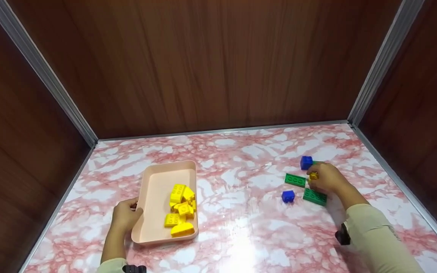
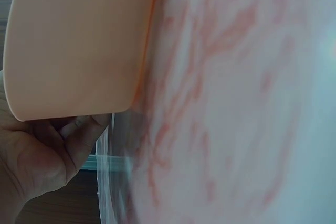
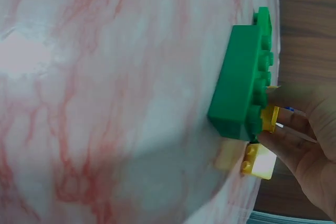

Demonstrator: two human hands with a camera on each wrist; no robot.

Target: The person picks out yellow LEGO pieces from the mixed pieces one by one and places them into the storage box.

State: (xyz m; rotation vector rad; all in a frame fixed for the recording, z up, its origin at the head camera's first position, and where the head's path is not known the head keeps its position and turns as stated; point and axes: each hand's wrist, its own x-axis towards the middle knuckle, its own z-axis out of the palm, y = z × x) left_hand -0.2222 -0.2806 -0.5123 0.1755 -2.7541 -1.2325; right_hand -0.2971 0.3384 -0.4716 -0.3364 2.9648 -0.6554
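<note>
My left hand (image 1: 125,216) grips the left wall of a peach tray (image 1: 161,172), thumb by the rim and fingers outside, under the edge. Inside the tray, yellow bricks (image 1: 178,192) lie heaped along its right side. On the right, my right hand (image 1: 330,177) pinches a small yellow brick (image 1: 313,175) between thumb and fingers. Just in front of that hand lies a thick green brick (image 1: 315,196), with a flatter green brick (image 1: 295,180) to its left. Another yellow brick (image 3: 260,161) shows below the fingers in the right wrist view.
A blue brick (image 1: 306,162) stands behind the right hand, with a bit of green brick (image 1: 316,162) partly hidden beside it. Nearer the front is a smaller blue brick (image 1: 288,196). Wooden panels (image 1: 218,68) with metal edging enclose the marbled tabletop (image 1: 241,170).
</note>
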